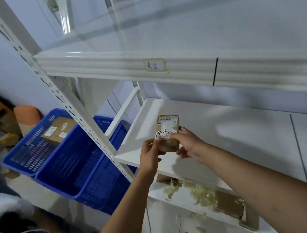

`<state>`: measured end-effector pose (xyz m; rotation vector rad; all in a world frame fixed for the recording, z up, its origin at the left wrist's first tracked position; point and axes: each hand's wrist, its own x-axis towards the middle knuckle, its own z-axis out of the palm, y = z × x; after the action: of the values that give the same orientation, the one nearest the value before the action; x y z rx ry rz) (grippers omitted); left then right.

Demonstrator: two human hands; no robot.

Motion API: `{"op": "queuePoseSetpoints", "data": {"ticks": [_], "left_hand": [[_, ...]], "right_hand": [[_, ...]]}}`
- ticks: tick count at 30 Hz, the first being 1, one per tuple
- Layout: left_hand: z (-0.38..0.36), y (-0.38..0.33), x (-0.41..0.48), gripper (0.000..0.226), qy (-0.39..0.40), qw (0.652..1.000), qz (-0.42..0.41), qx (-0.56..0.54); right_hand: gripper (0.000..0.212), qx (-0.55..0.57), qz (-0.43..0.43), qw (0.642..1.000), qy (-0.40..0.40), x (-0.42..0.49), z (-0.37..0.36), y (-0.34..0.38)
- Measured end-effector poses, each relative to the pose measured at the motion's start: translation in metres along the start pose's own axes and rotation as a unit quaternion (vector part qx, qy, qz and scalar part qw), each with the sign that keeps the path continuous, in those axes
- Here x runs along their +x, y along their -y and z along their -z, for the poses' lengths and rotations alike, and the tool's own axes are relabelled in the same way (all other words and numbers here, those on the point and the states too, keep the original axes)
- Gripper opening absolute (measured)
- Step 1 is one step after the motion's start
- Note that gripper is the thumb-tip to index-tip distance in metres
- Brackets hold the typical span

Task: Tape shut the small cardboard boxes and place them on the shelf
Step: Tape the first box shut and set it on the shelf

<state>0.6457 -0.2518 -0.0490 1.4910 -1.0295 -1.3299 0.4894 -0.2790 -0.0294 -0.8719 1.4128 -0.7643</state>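
Single head-worn wide-angle view, looking forward and down from just behind both outstretched arms, close to the white shelf (220, 132). Grip of left hand (150, 152) and right hand (189, 143) near frame centre. Upper shelf board above the grip, blue baskets (75, 160) left and below it.

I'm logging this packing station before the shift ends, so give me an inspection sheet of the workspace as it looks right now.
Surface: white middle shelf, bare apart from the box being set near its front left corner.
Job's things: small cardboard box, labelled, with handwriting on top.
Clutter: torn cardboard and shredded filler on the shelf below.
Grippers: left hand and right hand both grip the box's near end.
Cables: thin dark cord hanging by the lower shelf.
Surroundings: two blue baskets on the floor; a labelled carton lies in the far one; tag on the upper shelf edge.
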Motion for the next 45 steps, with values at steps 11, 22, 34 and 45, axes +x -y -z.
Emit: {"op": "queuePoseSetpoints", "data": {"ticks": [11,22,34,45], "left_hand": [[0.035,0.003,0.109,0.032,0.075,0.99,-0.032,0.113],[0.055,0.01,0.192,0.039,0.069,0.983,-0.025,0.17],[0.051,0.012,0.221,0.034,0.086,0.982,0.016,0.168],[0.055,0.007,0.235,0.047,0.08,0.986,0.088,0.121]], "right_hand": [[0.033,0.072,0.003,0.991,-0.114,0.079,-0.055,0.017],[0.022,0.112,0.004,0.983,-0.143,0.146,-0.092,0.023],[0.028,0.079,-0.04,0.984,-0.152,0.175,-0.091,0.029],[0.053,0.099,-0.052,0.982,-0.154,0.171,-0.088,0.032]]}}
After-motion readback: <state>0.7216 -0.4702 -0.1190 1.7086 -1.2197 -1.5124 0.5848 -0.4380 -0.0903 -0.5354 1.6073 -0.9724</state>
